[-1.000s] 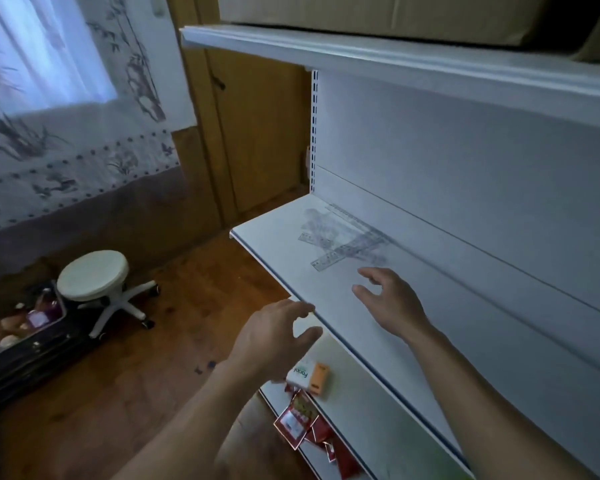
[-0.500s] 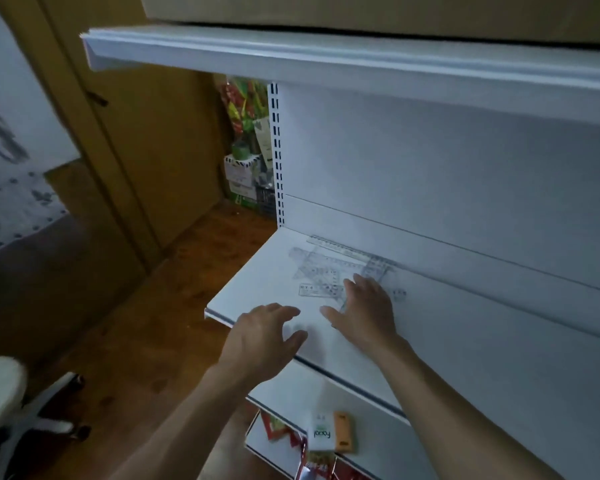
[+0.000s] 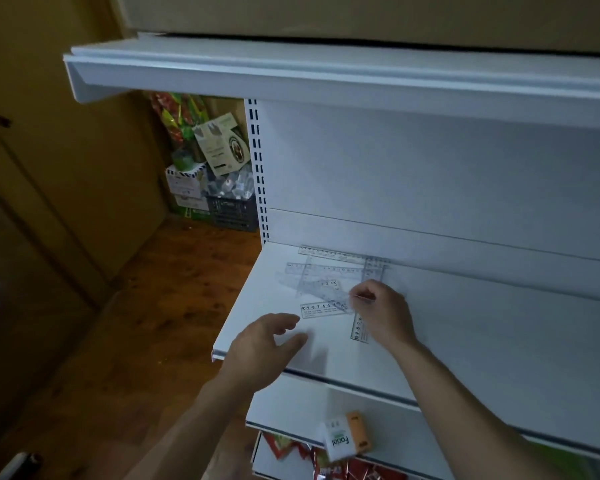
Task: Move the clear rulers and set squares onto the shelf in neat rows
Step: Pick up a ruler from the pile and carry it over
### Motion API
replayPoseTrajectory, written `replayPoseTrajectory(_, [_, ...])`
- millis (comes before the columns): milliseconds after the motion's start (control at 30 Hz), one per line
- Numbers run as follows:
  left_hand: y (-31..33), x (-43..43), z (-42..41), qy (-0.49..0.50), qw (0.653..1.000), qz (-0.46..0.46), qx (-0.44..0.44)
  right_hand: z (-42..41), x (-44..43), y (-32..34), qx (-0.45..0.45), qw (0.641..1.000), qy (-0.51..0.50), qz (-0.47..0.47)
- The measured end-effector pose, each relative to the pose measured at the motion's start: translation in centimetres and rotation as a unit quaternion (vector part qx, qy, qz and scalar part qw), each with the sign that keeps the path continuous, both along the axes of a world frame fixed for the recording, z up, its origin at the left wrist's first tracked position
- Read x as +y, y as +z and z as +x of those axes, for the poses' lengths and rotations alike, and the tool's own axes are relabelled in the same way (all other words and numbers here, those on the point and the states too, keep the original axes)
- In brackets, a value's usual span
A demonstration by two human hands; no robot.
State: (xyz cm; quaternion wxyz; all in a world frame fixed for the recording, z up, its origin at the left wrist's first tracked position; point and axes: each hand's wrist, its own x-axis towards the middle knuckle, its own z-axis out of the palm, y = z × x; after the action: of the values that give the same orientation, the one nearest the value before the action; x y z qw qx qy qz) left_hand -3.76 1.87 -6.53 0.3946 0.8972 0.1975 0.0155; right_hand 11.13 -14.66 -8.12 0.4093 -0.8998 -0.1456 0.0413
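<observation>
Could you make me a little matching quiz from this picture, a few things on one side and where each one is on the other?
Things:
1. clear rulers
2. right hand
3. left hand
4. tissue box

Places:
A. on the lower shelf
B. open, over the shelf's front edge
C. overlapping in a loose pile near the shelf's back left corner
D. fingers at the right end of the pile

Pairs: 1-C, 2-D, 3-B, 4-A

Overlapping clear rulers blur together; their count is unclear.
</observation>
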Motion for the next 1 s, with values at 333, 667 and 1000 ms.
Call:
replayPoseTrajectory(333, [1.1, 1.4, 1.7, 0.119, 0.907, -0.395, -0.081, -3.1, -2.0, 4.1, 0.149, 0.956, 0.013, 0.251])
replayPoseTrajectory(667, [1.2, -0.4, 2.4, 0.112, 0.845, -0.505, -0.133, -6.2, -5.8, 3.8, 0.204, 0.938, -0.076, 0.270])
replayPoseTrajectory(1000, [1.5, -8.7, 2.6, 0.053, 0.857, -0.502, -0.108, -9.3, -14.8, 4.4, 0.154, 0.912, -0.193, 0.328])
